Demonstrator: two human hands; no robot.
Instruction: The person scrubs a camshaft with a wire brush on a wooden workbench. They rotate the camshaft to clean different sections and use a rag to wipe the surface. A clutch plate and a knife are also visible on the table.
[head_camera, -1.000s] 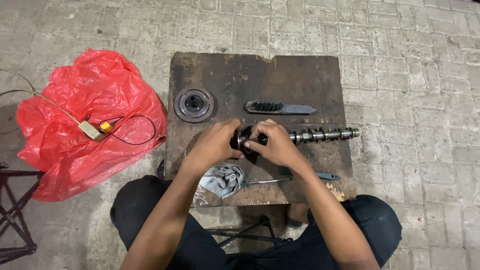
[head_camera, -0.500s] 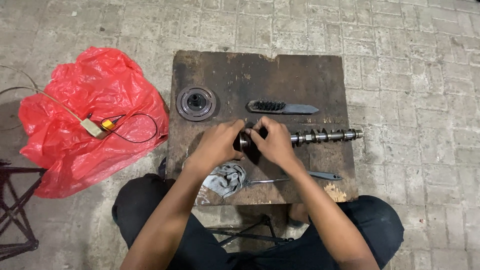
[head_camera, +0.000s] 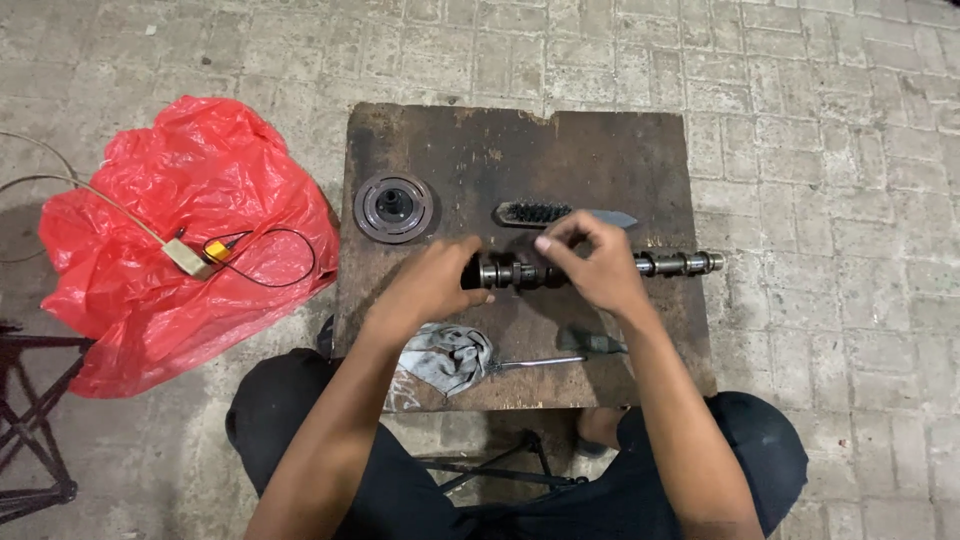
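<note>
A metal camshaft (head_camera: 672, 264) lies across a dark, stained board (head_camera: 600, 150). My left hand (head_camera: 428, 285) grips its left end, fingers wrapped round the shaft. My right hand (head_camera: 593, 262) rests over the shaft's middle, fingertips pinched together just above it; what they hold, if anything, I cannot make out. The lobed right end of the shaft sticks out past my right hand toward the board's right edge.
A round metal disc part (head_camera: 393, 206) and a wire brush (head_camera: 560, 214) lie farther back on the board. A grey rag (head_camera: 450, 356) and a screwdriver (head_camera: 565, 350) sit near the front edge. A red plastic bag (head_camera: 180, 200) with a small wired device (head_camera: 190, 256) lies on the paved floor to the left.
My hands have drawn slightly apart along the camshaft. The left end of the shaft now shows between them, and my right fingertips have lifted into a pinch.
</note>
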